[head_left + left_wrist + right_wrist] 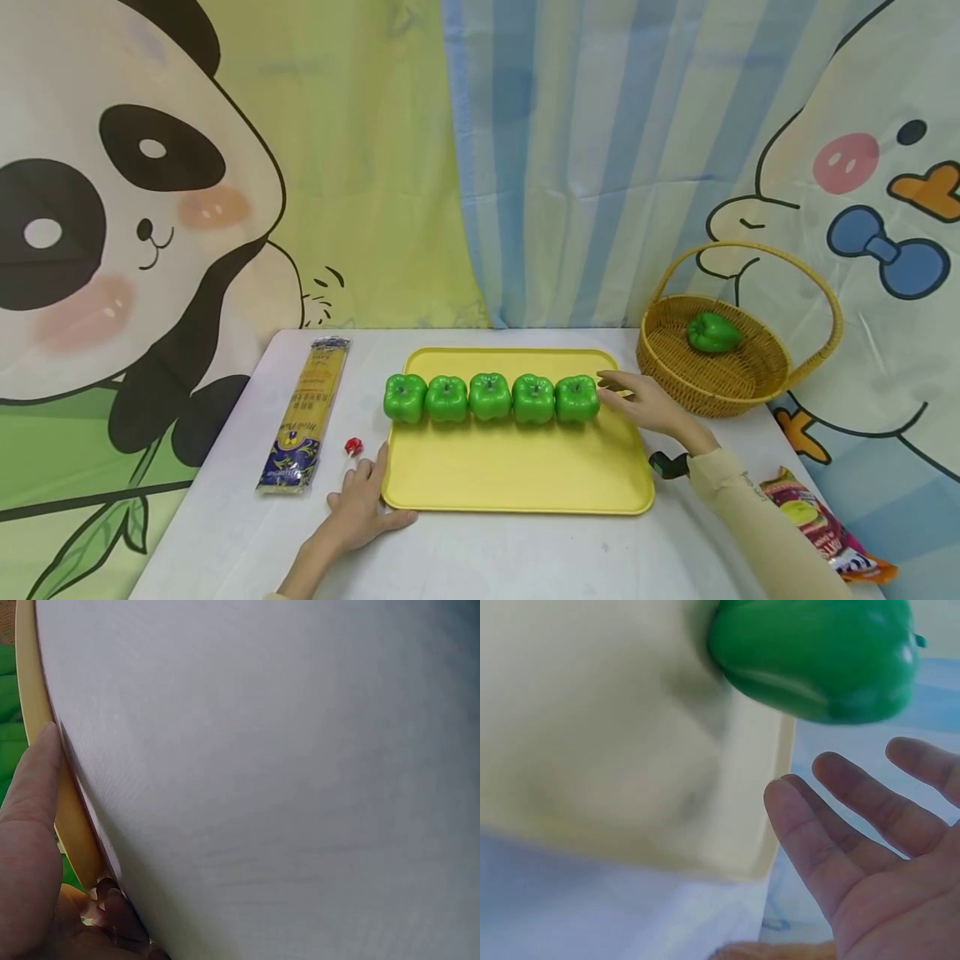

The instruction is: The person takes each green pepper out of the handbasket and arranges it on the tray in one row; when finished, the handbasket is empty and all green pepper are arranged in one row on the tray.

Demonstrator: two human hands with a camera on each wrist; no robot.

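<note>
Several green bell peppers sit in a row across a yellow tray. The leftmost pepper overlaps the tray's left edge. My left hand rests against the tray's front left corner, its thumb along the front rim and index finger up the left side. Just right of the rightmost bell pepper is my right hand, fingers extended and holding nothing. In the right wrist view, that bell pepper hangs over the tray edge, apart from the spread fingers.
A wicker basket with a tall handle stands at the back right, one green bell pepper inside. To the left lie a spaghetti packet and a red-wrapped lollipop. A snack bag lies beyond my right forearm. Printed curtains hang behind.
</note>
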